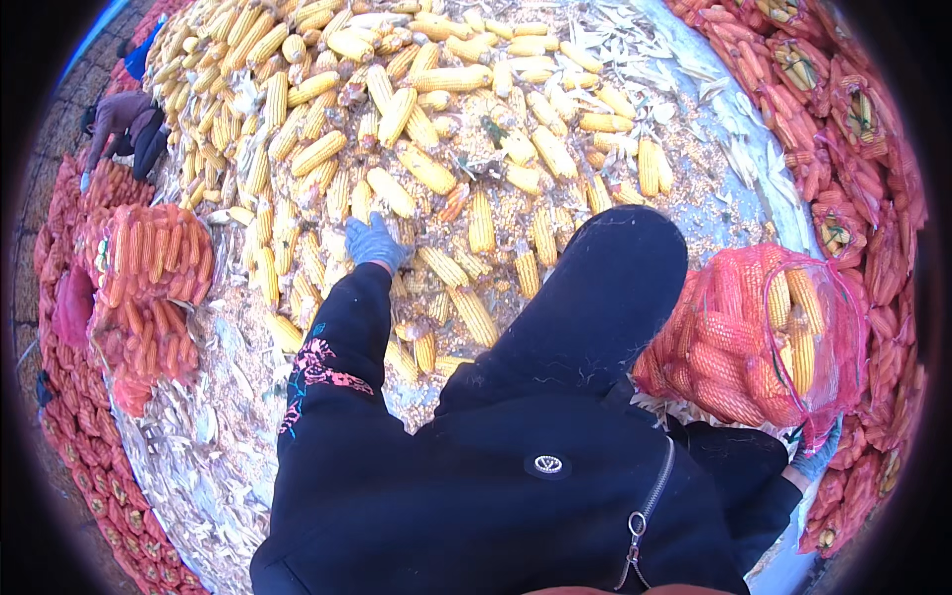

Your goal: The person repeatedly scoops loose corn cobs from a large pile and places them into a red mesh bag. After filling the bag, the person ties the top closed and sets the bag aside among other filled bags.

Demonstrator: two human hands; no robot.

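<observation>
My left hand [375, 244], in a grey-blue glove, reaches down to the near edge of a heap of yellow corn cobs [317, 154]. Its fingers are apart, close to a cob [391, 192] just beyond them, and nothing shows in its grasp. On my right lies a red mesh bag [729, 332] partly filled with cobs, its mouth facing right and showing several cobs [803, 342] inside. My right hand [819, 451], gloved too, grips the lower rim of the bag's mouth; the mesh and my sleeve hide part of the fingers.
Filled red mesh bags [754, 79] line the right side, and more bags [154, 253] stand at left. Loose kernels and dry husks [228, 426] litter the pale sheet [714, 149]. My bent knee [625, 258] sits between heap and bag. Another person [124, 129] bends at far left.
</observation>
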